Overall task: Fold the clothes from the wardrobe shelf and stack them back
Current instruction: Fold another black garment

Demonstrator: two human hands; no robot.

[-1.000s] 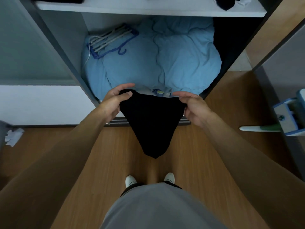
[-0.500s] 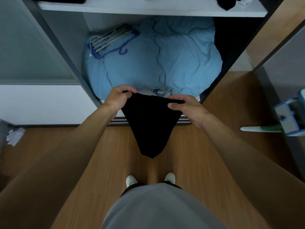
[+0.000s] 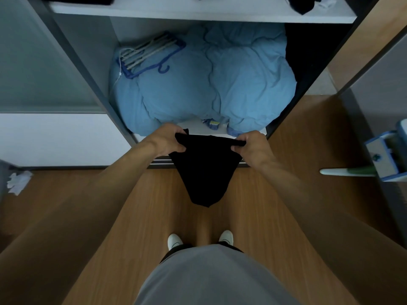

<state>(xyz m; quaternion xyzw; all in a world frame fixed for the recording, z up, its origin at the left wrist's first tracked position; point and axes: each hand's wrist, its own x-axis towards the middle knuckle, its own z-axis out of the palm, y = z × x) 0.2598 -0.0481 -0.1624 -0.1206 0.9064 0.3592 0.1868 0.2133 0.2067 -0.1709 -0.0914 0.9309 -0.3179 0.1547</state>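
1. Since a second ago your fingers have gone from a light fingertip pinch to a full curl. The top edge of the black garment (image 3: 204, 170) is now bunched in each fist and pulled straight between them
2. Your left hand (image 3: 166, 140) grips the left corner with the fingers wrapped over and the thumb beneath. Your right hand (image 3: 253, 148) grips the right corner the same way, so neither hand has a finger to spare
3. The garment hangs in mid-air below your fingers, narrowing to a point over the wooden floor (image 3: 154, 205), and it touches nothing but your hands
4. Just beyond your knuckles is the wardrobe's lower bay, filled by a blue duvet (image 3: 209, 84) with a bundle of hangers (image 3: 149, 53) lying on it. The wardrobe shelf (image 3: 198, 15) is well above and beyond your fingers, with dark clothes (image 3: 302, 4) on it
5. What could go wrong, as I judge it:
   - With no surface under your fingers, the loose tip can swing and give you a crooked fold
   - The corners crumpled in your fists can carry creases into the fold
   - If either hand lets go to regrip, the cloth swings down toward the floor
   - As you lift toward the shelf, the tail below your fingers can catch the shelf's front edge or a hanger hook
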